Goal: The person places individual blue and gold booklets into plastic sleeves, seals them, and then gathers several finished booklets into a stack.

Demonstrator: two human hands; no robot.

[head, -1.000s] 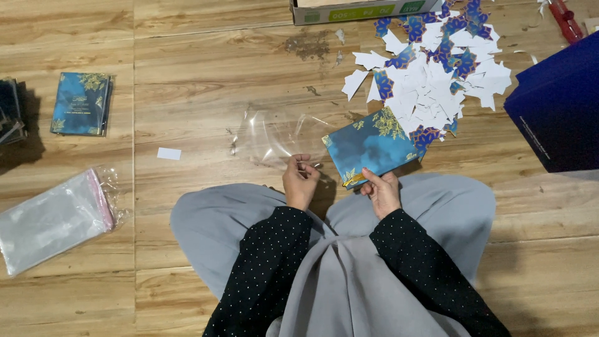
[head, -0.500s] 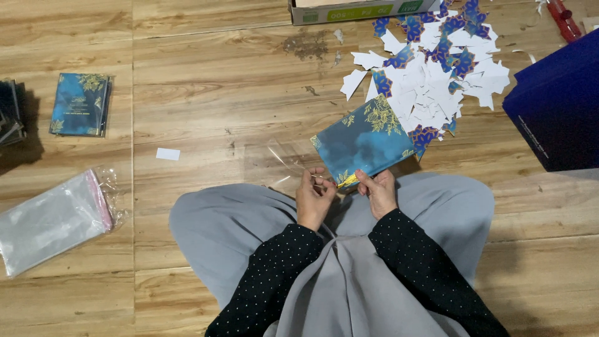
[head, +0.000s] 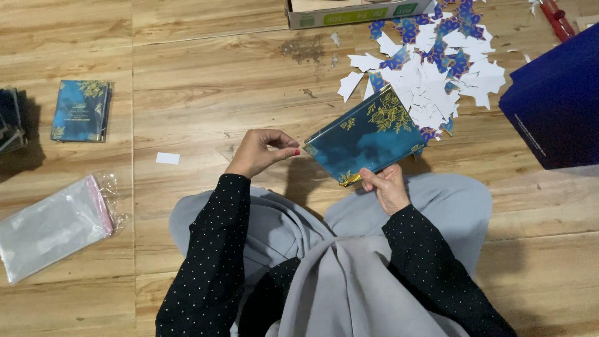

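We see a person seated on a wooden floor, grey cloth over the lap and black dotted sleeves on both arms. The right hand grips the lower edge of a teal booklet with gold floral print, thumb on top and fingers closed beneath it, holding the booklet tilted just above the floor at the centre of the frame, a little right of middle. The left hand sits just left of the booklet, its thumb and forefinger pinched together right at the booklet's left corner; we cannot tell whether a thin clear film lies between those fingertips. The other fingers of that hand are curled loosely.

Behind the booklet, in the upper right of the frame, lies a heap of white and blue patterned paper cut-outs, its near edge just beside the booklet's top corner. A cardboard box sits at the top edge, touching the heap. A dark blue box fills the right edge. In the upper left lies a stack of matching teal booklets, well apart from the hands, with a dark pile at the far left edge. A bundle of clear plastic sleeves lies at the lower left, and a small white paper slip rests on the floor between that bundle and the left hand.
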